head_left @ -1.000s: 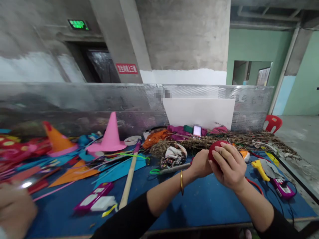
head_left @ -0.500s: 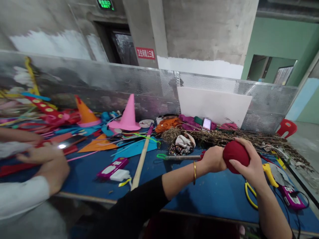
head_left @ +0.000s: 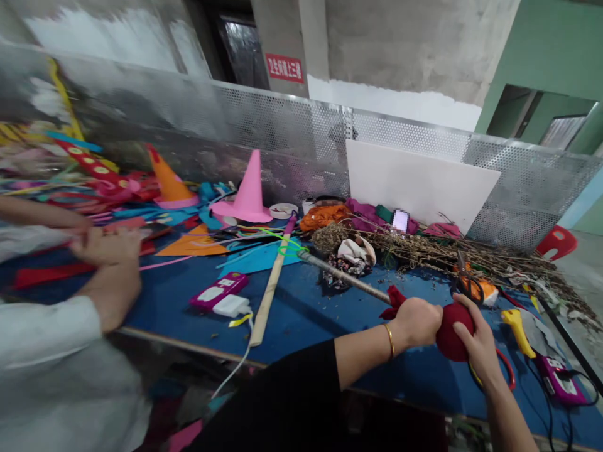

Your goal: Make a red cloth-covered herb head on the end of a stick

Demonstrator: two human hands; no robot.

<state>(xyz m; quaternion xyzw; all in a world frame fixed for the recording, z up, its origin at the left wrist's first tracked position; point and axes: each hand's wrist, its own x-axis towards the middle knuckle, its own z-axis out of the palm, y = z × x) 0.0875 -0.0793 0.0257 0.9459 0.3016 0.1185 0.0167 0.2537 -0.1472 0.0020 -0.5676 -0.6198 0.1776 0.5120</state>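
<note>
- While the right hand (head_left: 482,346) is gripping a red ball (head_left: 446,333), its thumb is pressing the near face and its fingers are curving over the far side.
- Just beside the ball, the left hand (head_left: 417,321) is clenching a bunch of red cloth (head_left: 394,302) in its fist.
- From that cloth, a grey stick (head_left: 351,279) is slanting away across the blue table (head_left: 325,326).
- Between both hands, the ball is sitting near black-handled scissors (head_left: 471,289).
- Farther left, a co-worker's hand (head_left: 110,248) is resting near a red strip (head_left: 51,275).
</note>
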